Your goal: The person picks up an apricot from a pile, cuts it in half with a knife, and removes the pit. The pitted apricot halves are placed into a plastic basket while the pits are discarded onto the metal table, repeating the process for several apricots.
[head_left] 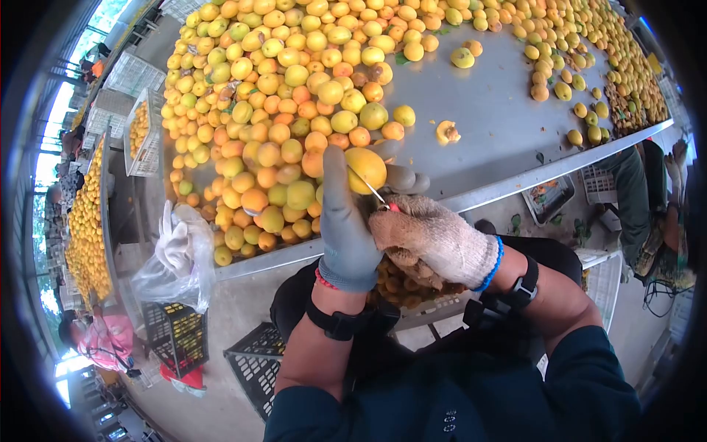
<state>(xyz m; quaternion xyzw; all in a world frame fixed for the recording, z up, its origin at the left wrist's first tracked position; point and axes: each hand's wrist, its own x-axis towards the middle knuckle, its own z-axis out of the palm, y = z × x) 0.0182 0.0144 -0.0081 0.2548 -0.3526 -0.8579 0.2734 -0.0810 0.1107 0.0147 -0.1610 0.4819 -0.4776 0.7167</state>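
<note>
In the head view my left hand, in a grey glove, is wrapped round a yellow-orange apricot. My right hand wears a stained knitted glove with a blue cuff and is closed on a small knife. Its thin blade lies against the apricot's lower left side, and a bit of red handle shows by my thumb. A large heap of whole apricots is just beyond my hands on the metal table. Below my wrists, partly hidden, lie darker apricot pieces.
A cut apricot piece lies on the table. A plastic bag with a white glove hangs at its left corner, above a black crate. Another black crate stands near my left elbow. A person in pink is at the left; another person's leg shows right.
</note>
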